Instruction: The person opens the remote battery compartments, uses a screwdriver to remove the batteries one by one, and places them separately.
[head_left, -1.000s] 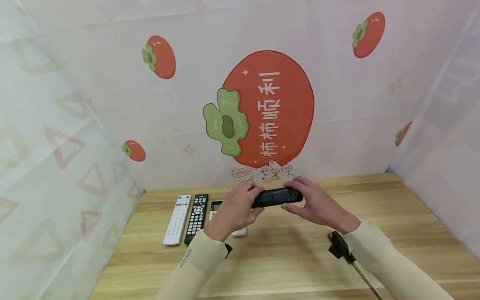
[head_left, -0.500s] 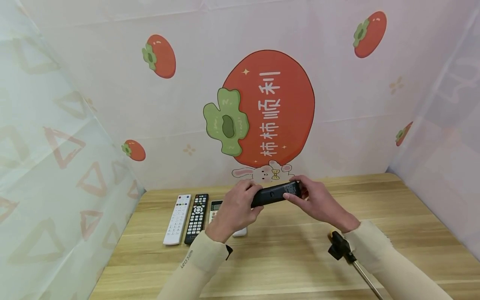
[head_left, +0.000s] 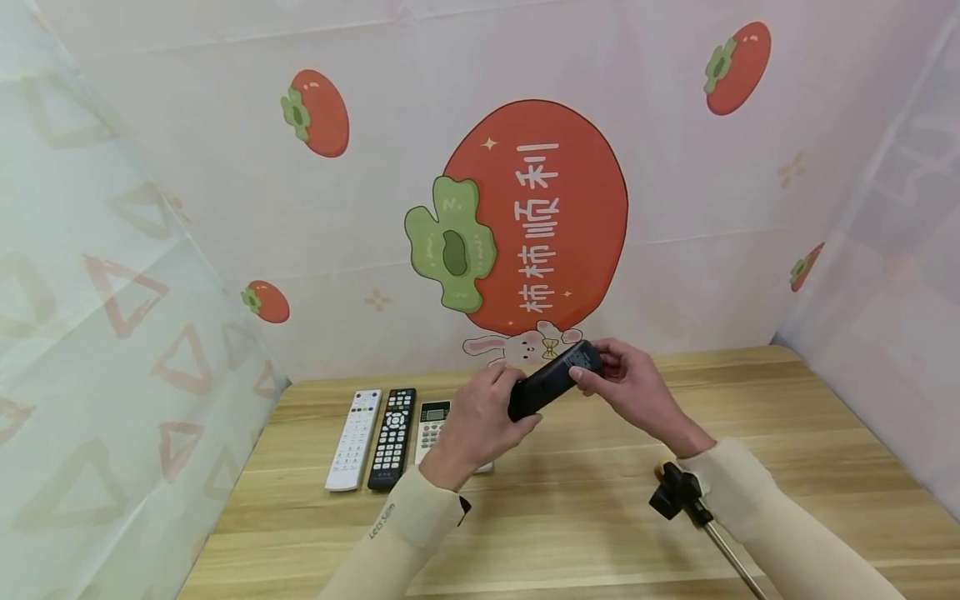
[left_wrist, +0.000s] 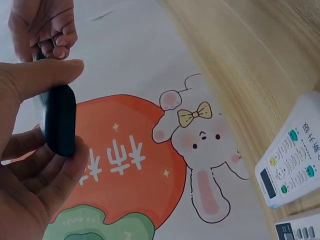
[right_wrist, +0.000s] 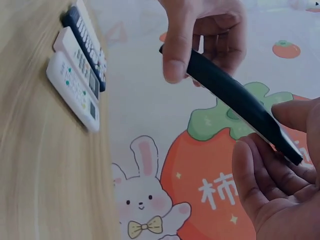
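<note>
A black remote control (head_left: 551, 383) is held in the air above the table, tilted so that its right end is higher. Its back, with small print near the right end, faces the head camera. My left hand (head_left: 480, 421) grips the lower left end, the thumb on one edge and the fingers on the other in the left wrist view. My right hand (head_left: 630, 383) pinches the upper right end, with the thumb on the back. Seen from the right wrist, the remote's slim edge spans both hands. The button side is hidden from the head view.
On the table's left lie a white remote (head_left: 354, 440), a black remote (head_left: 393, 439) and a white remote with a small screen (head_left: 432, 425). Another white remote (right_wrist: 73, 90) is mostly behind my left hand. A black clamp on a metal rod (head_left: 678, 492) stands beside my right sleeve.
The black remote has gone from nearly level to steeply tilted, right end up. My right hand rose slightly with that end, and its thumb has moved onto the back.
</note>
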